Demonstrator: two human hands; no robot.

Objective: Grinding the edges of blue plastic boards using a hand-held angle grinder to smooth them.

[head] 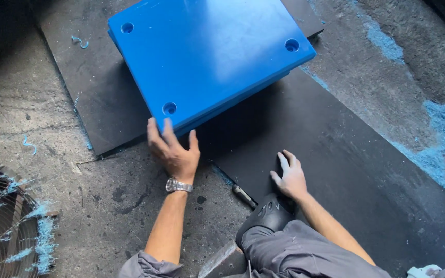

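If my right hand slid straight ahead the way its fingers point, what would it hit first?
Likely the blue slab. The right hand lies flat on the black sheet, fingers pointing toward the slab's raised near edge; depth is unclear.

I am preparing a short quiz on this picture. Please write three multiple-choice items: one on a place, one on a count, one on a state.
1. Where does the right hand rest?
A. On the black sheet
B. On the fan guard
C. On top of the blue slab

2. How many round holes show in the top of the blue slab?
A. One
B. Three
C. Six

3. How is the left hand at the blue slab?
A. Closed in a fist away from it
B. Open, fingers at its near corner
C. Flat on the concrete floor beside the fan

Answers:
1 A, the right palm lies flat on the dark sheet beside the knee.
2 B, one hole shows at each of three visible corners.
3 B, the spread fingers reach the corner by the nearest hole.
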